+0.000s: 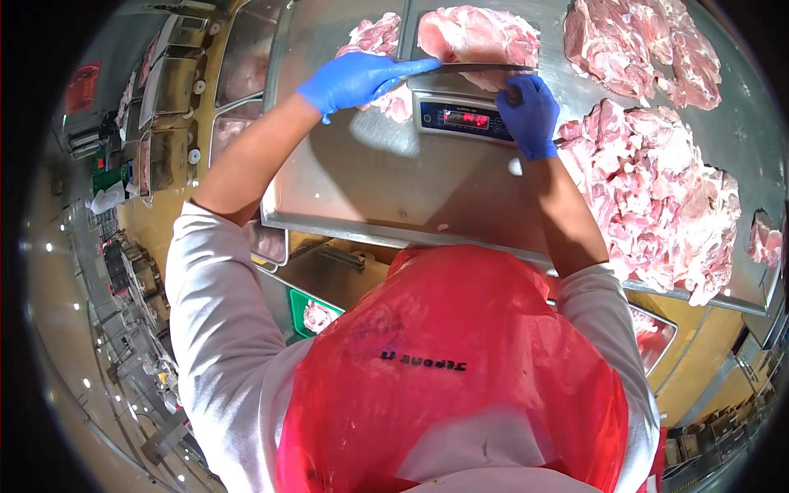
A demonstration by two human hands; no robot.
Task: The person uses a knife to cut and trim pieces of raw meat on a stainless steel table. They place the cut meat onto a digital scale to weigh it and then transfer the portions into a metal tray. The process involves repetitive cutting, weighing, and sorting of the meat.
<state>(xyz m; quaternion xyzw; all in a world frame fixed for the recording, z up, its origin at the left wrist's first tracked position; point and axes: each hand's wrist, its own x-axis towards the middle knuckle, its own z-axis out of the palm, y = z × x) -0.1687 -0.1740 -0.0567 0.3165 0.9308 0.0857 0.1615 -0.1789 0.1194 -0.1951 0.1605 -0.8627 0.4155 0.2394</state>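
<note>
A long, narrow knife [472, 68] lies level across the front of a large pink piece of raw meat [477, 33] on a digital scale [430, 117] with a red display. My right hand [530, 117], in a blue glove, is closed at the knife's right end, just beside the display. Its grip on the handle is partly hidden by the fingers. My left hand [353, 80], also gloved in blue, is stretched out palm down, index finger pointing right to the knife's left end. Under and beside it lie smaller meat pieces [374, 37].
A metal table [370, 185] with a raised edge carries everything. Heaped raw meat [649, 181] covers its right side, with more slabs [645, 45] behind. Metal trays [246, 53] stand along the left. Below the near edge sits a green container [302, 312] with meat.
</note>
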